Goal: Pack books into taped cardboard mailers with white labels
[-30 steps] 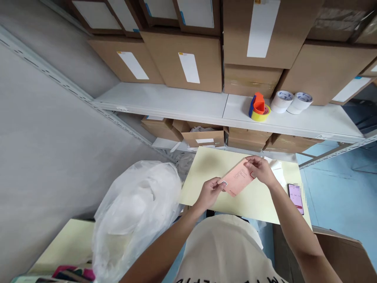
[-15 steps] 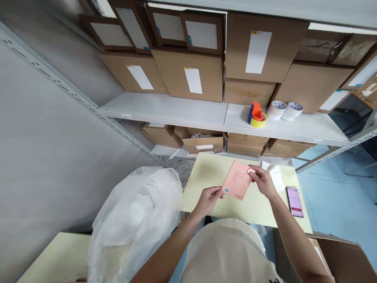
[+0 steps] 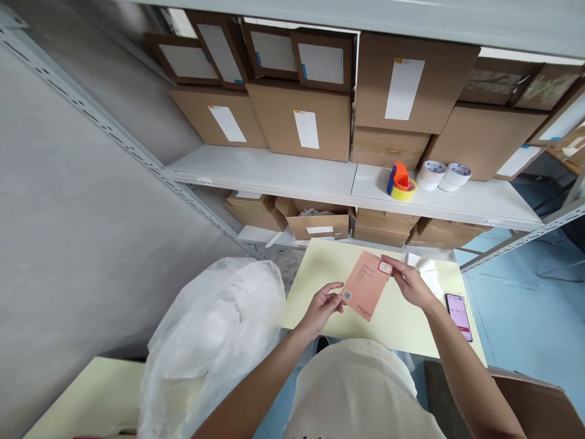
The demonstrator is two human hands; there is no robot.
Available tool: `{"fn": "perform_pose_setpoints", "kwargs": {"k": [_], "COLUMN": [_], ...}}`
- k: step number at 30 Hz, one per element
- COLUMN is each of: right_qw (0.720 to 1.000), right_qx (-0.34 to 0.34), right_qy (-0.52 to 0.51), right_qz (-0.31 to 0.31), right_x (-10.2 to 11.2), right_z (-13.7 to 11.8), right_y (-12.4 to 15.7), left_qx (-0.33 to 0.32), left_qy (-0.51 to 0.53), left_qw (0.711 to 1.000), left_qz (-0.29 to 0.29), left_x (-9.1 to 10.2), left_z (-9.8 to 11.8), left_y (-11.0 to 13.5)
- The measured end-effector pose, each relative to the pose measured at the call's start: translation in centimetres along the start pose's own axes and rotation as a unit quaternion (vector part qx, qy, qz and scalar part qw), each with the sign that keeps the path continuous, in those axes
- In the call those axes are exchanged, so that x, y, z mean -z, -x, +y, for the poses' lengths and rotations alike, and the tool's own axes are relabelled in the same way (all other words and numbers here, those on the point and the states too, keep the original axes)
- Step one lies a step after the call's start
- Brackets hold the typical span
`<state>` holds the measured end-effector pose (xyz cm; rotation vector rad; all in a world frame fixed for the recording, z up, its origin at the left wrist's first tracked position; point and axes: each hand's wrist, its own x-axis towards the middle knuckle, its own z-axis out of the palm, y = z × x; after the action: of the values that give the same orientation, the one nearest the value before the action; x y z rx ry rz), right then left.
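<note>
A thin pink booklet [image 3: 364, 286] is held up over the pale yellow table [image 3: 315, 262]. Printed lines, a barcode and a red-edged white label show on the face turned up to me. My left hand [image 3: 321, 309] pinches its lower left corner near the barcode. At the upper right corner, beside the label, my right hand [image 3: 410, 281] is closed on it, fingers mostly behind. White papers [image 3: 429, 274] lie on the table past my right hand. To the right of my forearm rests a phone [image 3: 459, 316] with a lit screen.
Cardboard boxes [image 3: 301, 125] fill the shelf [image 3: 283, 171] ahead. A tape dispenser [image 3: 401, 181] and white tape rolls [image 3: 442, 175] sit on its edge. A large clear plastic bag [image 3: 214, 335] bulges at my left. An open carton [image 3: 530, 396] stands at lower right.
The booklet has tilted slightly, and my right hand's thumb has slid off its label to the edge. My left hand has shifted its fingers at the corner. The view has moved a little.
</note>
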<state>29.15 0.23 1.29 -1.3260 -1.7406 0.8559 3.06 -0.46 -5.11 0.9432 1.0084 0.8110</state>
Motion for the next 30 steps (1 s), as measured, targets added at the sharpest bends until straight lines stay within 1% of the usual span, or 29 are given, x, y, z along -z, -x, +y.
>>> {"fn": "perform_pose_setpoints", "kwargs": {"k": [5,9,12,15,19,21,23,25,27,30], "right_qw": [0.997,0.993,0.99,0.99,0.988,0.987,0.988,0.989,0.991,0.994], "right_qx": [0.05,0.101,0.113,0.089,0.05,0.046,0.047,0.048,0.044,0.021], "right_qy": [0.058,0.065,0.074,0.092,0.131,0.136,0.124,0.104,0.083,0.059], "right_qz": [-0.022,-0.021,-0.038,-0.055,-0.065,-0.072,-0.081,-0.09,-0.097,-0.092], "right_x": [1.7,2.5,2.6,2.5,2.4,2.3,2.3,2.3,2.6,3.3], "right_z": [-0.3,-0.5,-0.8,-0.9,-0.5,-0.4,-0.3,-0.4,-0.3,0.5], "right_y": [-0.3,-0.9,-1.3,-1.6,-2.1,-2.3,-2.4,-2.6,-2.7,-2.9], "left_qx": [0.057,0.072,0.077,0.049,-0.033,-0.078,-0.12,-0.147,-0.153,-0.122], "left_qy": [0.04,0.047,0.019,-0.03,-0.116,-0.177,-0.239,-0.287,-0.307,-0.276], "left_qw": [0.997,0.996,0.996,0.998,0.992,0.981,0.964,0.946,0.939,0.953], "left_qz": [-0.031,-0.032,-0.042,-0.032,-0.027,-0.022,-0.005,0.01,0.019,0.024], "left_x": [-0.8,-1.4,-1.4,-1.3,-2.1,-2.9,-3.8,-4.6,-5.2,-5.8], "left_z": [-0.1,-0.6,-0.8,-0.4,0.8,1.2,1.4,1.4,1.1,0.6], "left_y": [0.5,0.7,0.6,0.4,0.2,0.0,-0.3,-0.7,-1.1,-1.6]}}
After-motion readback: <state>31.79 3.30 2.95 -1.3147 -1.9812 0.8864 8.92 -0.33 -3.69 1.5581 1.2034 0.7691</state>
